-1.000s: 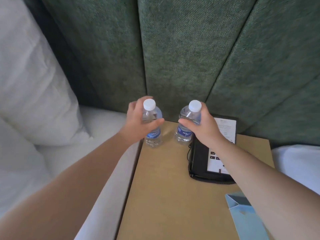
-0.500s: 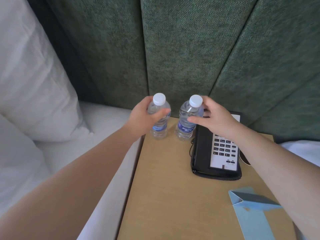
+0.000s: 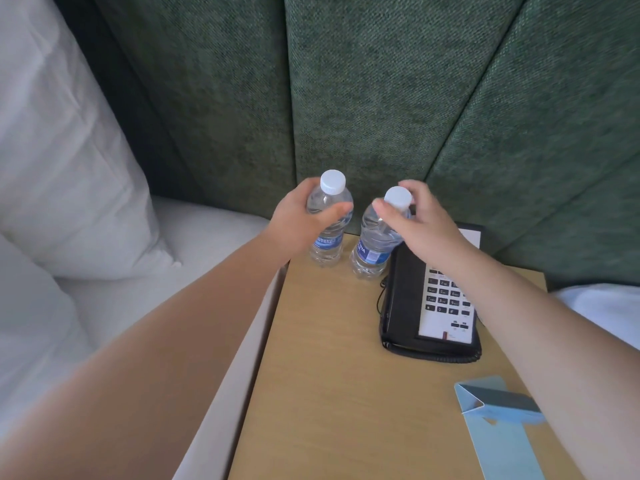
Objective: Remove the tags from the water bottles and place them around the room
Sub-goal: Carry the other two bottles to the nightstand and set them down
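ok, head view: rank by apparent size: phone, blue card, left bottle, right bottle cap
1. phone, largest.
2. blue card: cut off by the frame edge and nearer the camera, so its rank against the phone is unsure.
3. left bottle.
4. right bottle cap, smallest.

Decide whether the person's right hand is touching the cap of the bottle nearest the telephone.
Touching. The head view shows the right hand with thumb and fingers curled round the white cap of the right bottle, no gap visible between them.
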The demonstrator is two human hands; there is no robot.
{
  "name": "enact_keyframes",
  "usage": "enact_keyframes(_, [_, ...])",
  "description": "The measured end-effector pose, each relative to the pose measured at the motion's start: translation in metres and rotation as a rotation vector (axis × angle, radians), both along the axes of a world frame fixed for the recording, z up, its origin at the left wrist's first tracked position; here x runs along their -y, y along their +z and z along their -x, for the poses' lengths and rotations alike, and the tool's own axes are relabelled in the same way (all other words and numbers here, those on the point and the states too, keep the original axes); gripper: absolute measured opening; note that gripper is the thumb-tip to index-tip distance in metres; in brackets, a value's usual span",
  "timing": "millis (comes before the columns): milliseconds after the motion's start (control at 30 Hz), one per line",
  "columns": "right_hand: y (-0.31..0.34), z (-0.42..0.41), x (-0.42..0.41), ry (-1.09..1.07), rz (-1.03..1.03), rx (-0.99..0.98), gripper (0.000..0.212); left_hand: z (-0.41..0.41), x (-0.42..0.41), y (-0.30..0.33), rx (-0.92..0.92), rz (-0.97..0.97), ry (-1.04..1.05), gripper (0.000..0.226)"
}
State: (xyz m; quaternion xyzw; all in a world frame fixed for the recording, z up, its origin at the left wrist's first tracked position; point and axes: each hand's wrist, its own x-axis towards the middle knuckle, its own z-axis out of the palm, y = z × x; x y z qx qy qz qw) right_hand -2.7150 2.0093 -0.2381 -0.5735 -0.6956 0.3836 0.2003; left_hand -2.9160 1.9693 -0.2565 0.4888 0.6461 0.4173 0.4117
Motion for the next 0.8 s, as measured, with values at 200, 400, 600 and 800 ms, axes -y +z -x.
enact_keyframes(200, [-0.007, -0.008, 0.004, 0.044, -0.08, 0.027, 0.063, 0.002, -0.001, 0.002, 0.004, 0.021, -0.007, 0.047])
enact_keyframes(400, [-0.006, -0.006, 0.007, 0.034, 0.206, -0.238, 0.062, 0.001, -0.001, 0.0, 0.012, 0.024, -0.008, 0.048])
enact_keyframes(600, [-0.012, 0.011, 0.008, -0.083, -0.11, -0.047, 0.069, 0.001, 0.0, -0.003, 0.028, 0.008, 0.007, 0.04])
enact_keyframes(800, [-0.01, 0.001, 0.012, 0.091, 0.051, -0.22, 0.065, -0.011, 0.005, -0.008, 0.0, -0.004, 0.144, 0.059])
